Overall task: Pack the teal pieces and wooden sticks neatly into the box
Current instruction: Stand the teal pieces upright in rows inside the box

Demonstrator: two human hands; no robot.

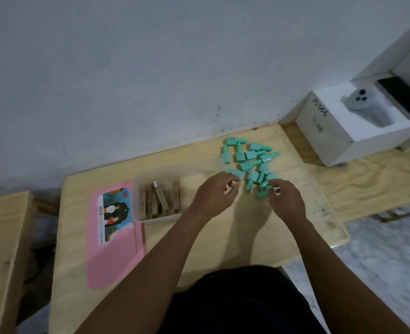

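Observation:
Several teal pieces (252,157) lie in a loose heap at the far right of the low wooden table (223,237). A clear plastic box (136,189) stands left of the heap, with several wooden sticks (159,200) lined up in its left part. My left hand (213,194) hovers over the box's right part, its fingertips touching a teal piece (235,173) at the heap's near edge. My right hand (284,198) is curled around teal pieces (263,192) at the front of the heap.
A pink lid with a picture label (113,235) lies left of the box. A white foam block (358,126) holding a grey device and a dark phone sits at the back right. A wooden crate (4,249) stands at the left. The wall runs along the table's far edge.

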